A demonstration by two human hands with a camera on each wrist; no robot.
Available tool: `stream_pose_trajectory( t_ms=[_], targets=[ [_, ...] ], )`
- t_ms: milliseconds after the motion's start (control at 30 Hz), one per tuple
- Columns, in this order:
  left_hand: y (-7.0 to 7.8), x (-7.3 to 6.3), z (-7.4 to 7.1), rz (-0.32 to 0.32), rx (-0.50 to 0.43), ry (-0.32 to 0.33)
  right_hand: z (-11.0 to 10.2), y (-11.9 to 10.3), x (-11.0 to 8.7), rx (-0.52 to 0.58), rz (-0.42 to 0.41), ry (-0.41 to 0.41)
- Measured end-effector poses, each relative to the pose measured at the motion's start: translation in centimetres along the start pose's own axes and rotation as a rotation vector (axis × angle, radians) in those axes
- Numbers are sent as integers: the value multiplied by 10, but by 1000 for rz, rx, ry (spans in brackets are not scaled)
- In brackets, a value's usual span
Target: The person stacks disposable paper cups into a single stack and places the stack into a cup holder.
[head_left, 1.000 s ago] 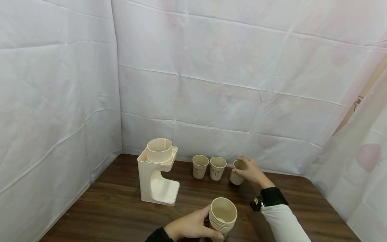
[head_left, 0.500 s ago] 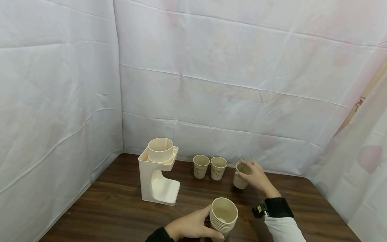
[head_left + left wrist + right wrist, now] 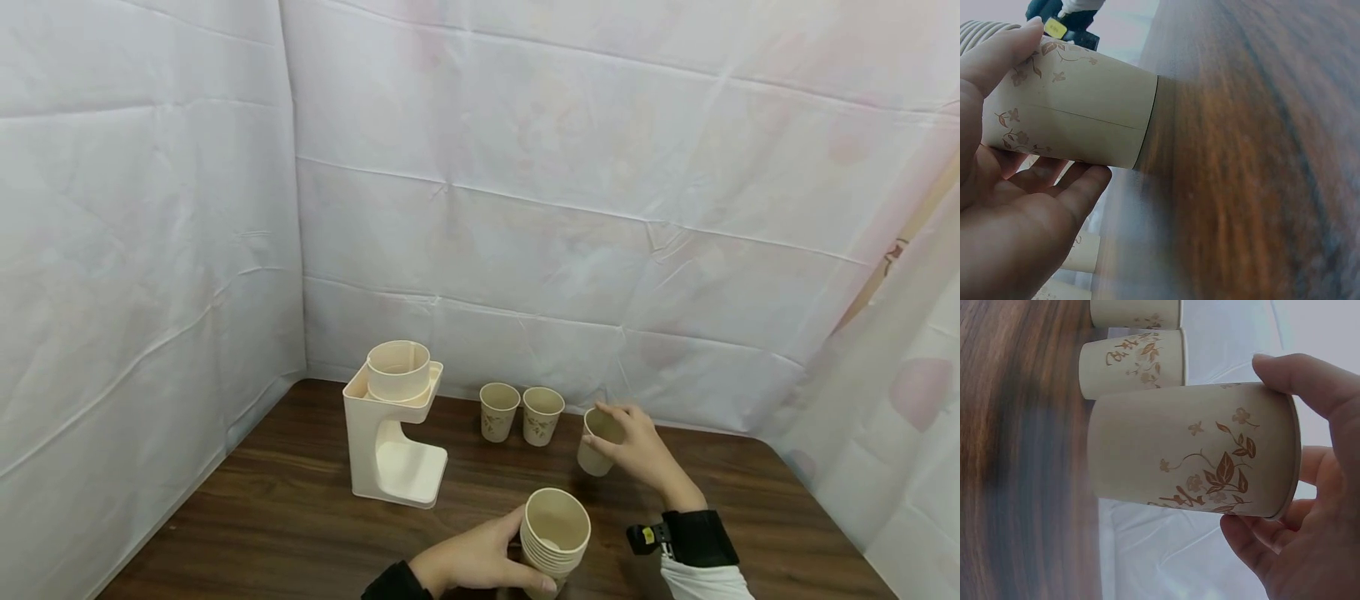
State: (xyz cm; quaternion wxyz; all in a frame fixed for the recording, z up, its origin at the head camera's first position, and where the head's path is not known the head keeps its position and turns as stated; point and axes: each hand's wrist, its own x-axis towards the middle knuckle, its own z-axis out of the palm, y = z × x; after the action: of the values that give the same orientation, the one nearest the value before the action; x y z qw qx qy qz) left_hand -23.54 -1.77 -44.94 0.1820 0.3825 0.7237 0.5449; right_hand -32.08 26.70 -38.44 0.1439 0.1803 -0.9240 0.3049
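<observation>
Right hand (image 3: 639,450) grips a beige, brown-flowered, tapered paper cup (image 3: 1191,450); left hand (image 3: 480,556) grasps a beige, nested paper-cup stack (image 3: 557,533) at the cup's seven o'clock, head view.

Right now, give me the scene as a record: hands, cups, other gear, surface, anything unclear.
left hand: grips a stack of nested paper cups
right hand: holds a single flower-printed paper cup near its rim
other cups: two flower-printed paper cups, upright, side by side, left of the right hand's cup
gear: cream C-shaped stand, open-topped round container at its top
surface: dark wood-grain table
unclear: whether the right hand's cup touches the table
</observation>
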Motion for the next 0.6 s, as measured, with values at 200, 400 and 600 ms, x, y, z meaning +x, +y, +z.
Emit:
stream_pose_trajectory(
  t_ms=[200, 400, 600],
  targets=[
    [-1, 0, 0, -9, 31, 16, -5, -7, -6, -14, -40, -3],
    [-1, 1, 1, 5, -3, 3, -10, -16, -11, -15, -55, -23],
    [-2, 2, -1, 15, -47, -26, -15, -29, -14, -32, -142, -9]
  ],
)
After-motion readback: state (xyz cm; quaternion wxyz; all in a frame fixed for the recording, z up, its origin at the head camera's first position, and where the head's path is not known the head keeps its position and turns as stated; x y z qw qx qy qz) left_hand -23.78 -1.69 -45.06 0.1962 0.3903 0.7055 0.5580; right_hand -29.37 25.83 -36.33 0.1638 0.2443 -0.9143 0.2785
